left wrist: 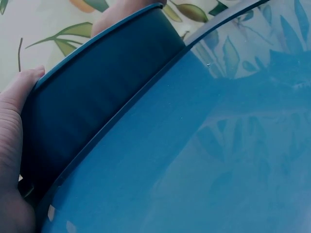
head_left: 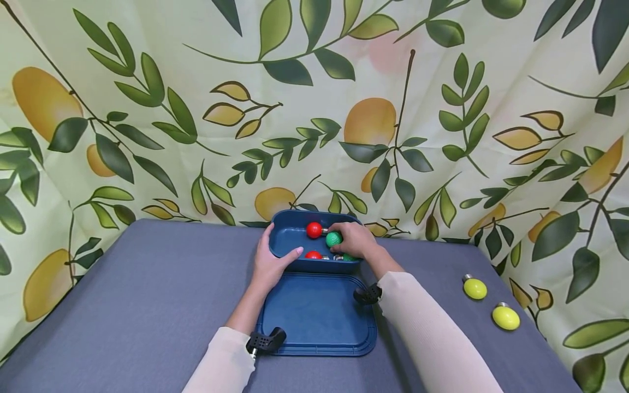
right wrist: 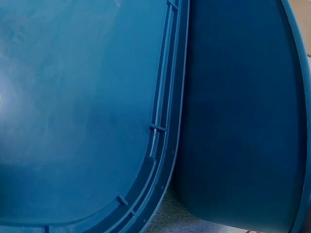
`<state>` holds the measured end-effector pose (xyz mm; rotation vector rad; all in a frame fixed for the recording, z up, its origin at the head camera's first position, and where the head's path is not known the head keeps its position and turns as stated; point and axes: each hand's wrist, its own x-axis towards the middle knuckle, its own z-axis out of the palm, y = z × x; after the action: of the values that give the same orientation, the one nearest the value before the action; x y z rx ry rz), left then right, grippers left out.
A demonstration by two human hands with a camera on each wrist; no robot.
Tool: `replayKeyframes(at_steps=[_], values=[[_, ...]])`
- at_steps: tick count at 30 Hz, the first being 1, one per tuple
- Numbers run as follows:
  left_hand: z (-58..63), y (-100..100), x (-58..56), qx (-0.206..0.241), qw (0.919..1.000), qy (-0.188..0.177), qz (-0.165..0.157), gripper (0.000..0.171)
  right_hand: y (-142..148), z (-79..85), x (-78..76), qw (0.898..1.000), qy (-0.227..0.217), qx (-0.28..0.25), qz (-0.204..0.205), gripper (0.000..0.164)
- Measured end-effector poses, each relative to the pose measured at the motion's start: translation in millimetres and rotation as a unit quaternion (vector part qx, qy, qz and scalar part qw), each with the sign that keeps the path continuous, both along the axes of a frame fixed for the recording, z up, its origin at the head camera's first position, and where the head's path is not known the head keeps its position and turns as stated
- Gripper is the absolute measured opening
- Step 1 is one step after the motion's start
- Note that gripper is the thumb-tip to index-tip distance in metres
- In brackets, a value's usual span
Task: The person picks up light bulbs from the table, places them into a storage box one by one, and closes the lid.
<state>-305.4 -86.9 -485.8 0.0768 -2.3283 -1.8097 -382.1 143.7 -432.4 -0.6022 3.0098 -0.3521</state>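
Observation:
A deep blue plastic box (head_left: 290, 237) stands at the back of the table. My left hand (head_left: 267, 265) grips its left end, thumb at the front rim; in the left wrist view the thumb (left wrist: 10, 121) lies against the box wall (left wrist: 97, 92). My right hand (head_left: 360, 241) reaches over the box's right end and pinches a green light bulb (head_left: 333, 239) inside it. Two red bulbs, one farther back (head_left: 314, 230) and one by the front wall (head_left: 313, 255), lie in the box. Another green bulb (head_left: 348, 257) is partly hidden at the front right.
A flat blue lid (head_left: 319, 314) lies directly in front of the box; its ridged edge (right wrist: 165, 97) runs beside the box wall in the right wrist view. Two yellow bulbs, one farther (head_left: 475, 289) and one nearer (head_left: 506, 317), lie at the right. A leaf-patterned cloth (head_left: 304, 109) hangs behind the table.

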Motion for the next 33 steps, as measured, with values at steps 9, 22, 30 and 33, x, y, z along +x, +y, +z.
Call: replayKeyframes(at_steps=[9, 22, 30, 33], values=[[-1.4, -2.7, 0.4, 0.003, 1.0, -0.001, 0.002, 0.096, 0.8, 7.1, -2.2, 0.998, -0.028, -0.043, 0.035, 0.053], [0.2, -0.8, -0.5, 0.004, 1.0, 0.003, 0.001, 0.097, 45.4, 45.6, 38.2, 0.987, 0.032, -0.152, 0.038, 0.058], [1.4, -0.8, -0.4, -0.001, 1.0, 0.003, -0.003, 0.096, 82.0, 48.6, 87.3, 0.977, 0.103, -0.188, -0.022, 0.058], [1.6, 0.4, 1.3, 0.0, 1.0, 0.002, -0.003, 0.096, 93.2, 46.3, 103.9, 0.976, 0.123, -0.173, -0.048, 0.059]])
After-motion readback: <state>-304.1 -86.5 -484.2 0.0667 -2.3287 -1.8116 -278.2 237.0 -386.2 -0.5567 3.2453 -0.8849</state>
